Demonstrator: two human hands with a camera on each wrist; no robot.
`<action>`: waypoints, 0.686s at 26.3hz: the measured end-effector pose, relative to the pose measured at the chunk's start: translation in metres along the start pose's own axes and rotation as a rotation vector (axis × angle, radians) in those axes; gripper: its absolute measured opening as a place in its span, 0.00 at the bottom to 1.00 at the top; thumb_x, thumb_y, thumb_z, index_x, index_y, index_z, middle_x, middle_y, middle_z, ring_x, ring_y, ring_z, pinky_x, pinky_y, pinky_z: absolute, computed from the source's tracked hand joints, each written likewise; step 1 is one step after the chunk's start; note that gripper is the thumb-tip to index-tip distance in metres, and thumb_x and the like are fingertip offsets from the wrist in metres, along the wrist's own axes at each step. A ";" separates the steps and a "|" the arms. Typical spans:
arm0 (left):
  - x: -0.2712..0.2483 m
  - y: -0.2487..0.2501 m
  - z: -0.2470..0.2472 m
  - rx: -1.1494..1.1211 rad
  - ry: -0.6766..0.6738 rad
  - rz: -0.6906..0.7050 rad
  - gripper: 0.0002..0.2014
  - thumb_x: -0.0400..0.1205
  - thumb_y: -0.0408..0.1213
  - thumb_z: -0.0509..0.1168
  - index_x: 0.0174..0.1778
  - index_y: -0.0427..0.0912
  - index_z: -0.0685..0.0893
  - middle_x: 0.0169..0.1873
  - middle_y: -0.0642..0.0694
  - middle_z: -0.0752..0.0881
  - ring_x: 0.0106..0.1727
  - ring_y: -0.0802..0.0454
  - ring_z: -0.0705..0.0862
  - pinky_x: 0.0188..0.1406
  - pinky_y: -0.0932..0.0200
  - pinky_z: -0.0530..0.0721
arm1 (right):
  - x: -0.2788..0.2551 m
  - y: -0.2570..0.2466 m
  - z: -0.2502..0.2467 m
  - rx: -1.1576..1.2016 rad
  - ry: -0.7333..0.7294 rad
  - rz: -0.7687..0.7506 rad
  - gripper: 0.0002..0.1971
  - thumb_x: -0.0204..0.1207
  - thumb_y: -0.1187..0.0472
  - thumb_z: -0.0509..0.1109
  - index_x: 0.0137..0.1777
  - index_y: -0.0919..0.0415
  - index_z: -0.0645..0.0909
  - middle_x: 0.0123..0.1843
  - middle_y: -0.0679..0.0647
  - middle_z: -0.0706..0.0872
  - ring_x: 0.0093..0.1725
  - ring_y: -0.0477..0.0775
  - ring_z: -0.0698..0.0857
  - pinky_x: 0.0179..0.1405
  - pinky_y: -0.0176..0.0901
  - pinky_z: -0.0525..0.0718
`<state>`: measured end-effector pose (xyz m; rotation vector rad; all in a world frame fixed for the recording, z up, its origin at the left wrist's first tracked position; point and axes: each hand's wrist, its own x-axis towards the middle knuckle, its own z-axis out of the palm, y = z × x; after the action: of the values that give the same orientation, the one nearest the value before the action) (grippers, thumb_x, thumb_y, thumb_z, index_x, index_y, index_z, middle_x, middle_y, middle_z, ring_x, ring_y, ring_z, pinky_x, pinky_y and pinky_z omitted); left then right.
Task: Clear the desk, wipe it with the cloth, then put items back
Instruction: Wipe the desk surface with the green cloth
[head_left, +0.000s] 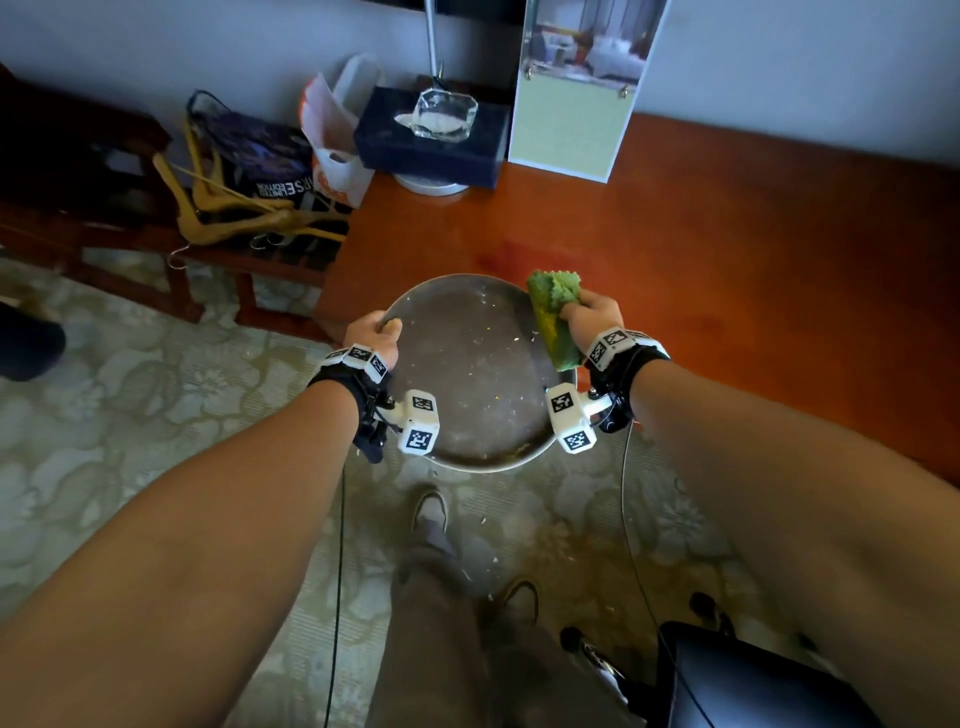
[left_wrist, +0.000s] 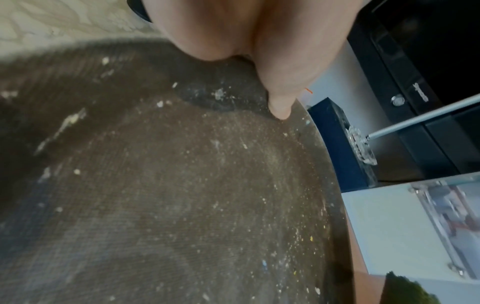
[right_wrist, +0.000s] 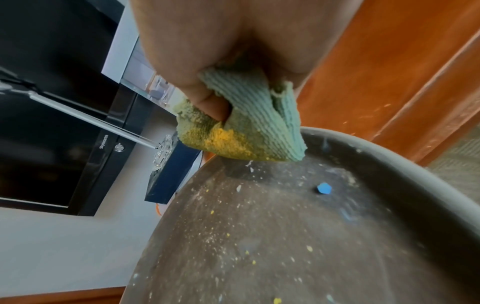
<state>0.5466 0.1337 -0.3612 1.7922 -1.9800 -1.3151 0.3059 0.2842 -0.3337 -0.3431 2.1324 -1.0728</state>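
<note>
A round metal tray (head_left: 470, 364), dusted with crumbs, hangs at the near left corner of the orange-brown wooden desk (head_left: 727, 249), partly over the carpet. My left hand (head_left: 375, 332) grips its left rim, thumb (left_wrist: 279, 109) lying on the tray's inner surface (left_wrist: 182, 195). My right hand (head_left: 589, 309) holds a crumpled green and yellow cloth (head_left: 553, 312) at the tray's right rim. In the right wrist view the cloth (right_wrist: 249, 131) is bunched in my fingers just above the tray (right_wrist: 285, 236), where a small blue chip (right_wrist: 324, 188) lies.
At the desk's back edge stand a dark blue box (head_left: 431, 140) with a glass ashtray (head_left: 445, 114) on it, a lamp base (head_left: 431, 184) and an upright display card (head_left: 576, 93). A low bench (head_left: 156, 249) with bags and wooden hangers stands left. A black chair (head_left: 753, 686) is near right.
</note>
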 end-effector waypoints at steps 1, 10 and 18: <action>0.010 0.001 -0.009 0.016 0.019 -0.013 0.13 0.88 0.42 0.59 0.59 0.41 0.85 0.49 0.41 0.85 0.55 0.39 0.84 0.55 0.50 0.80 | 0.005 -0.008 0.010 -0.003 -0.008 -0.002 0.18 0.78 0.64 0.66 0.67 0.53 0.84 0.48 0.53 0.89 0.52 0.61 0.90 0.57 0.57 0.89; 0.116 -0.002 -0.077 -0.017 0.090 -0.071 0.15 0.89 0.44 0.57 0.63 0.40 0.82 0.59 0.36 0.85 0.60 0.36 0.83 0.64 0.43 0.80 | 0.056 -0.083 0.104 -0.028 -0.050 0.009 0.19 0.78 0.61 0.68 0.68 0.52 0.84 0.54 0.56 0.90 0.51 0.59 0.90 0.56 0.55 0.90; 0.192 -0.016 -0.099 -0.061 0.069 -0.057 0.14 0.89 0.40 0.58 0.61 0.37 0.84 0.55 0.36 0.86 0.57 0.38 0.84 0.57 0.49 0.78 | 0.083 -0.118 0.172 -0.256 -0.061 -0.040 0.13 0.80 0.61 0.65 0.60 0.49 0.86 0.47 0.52 0.89 0.47 0.55 0.89 0.52 0.50 0.90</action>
<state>0.5707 -0.0794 -0.3934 1.8521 -1.8466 -1.2969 0.3584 0.0672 -0.3499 -0.5336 2.2194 -0.7999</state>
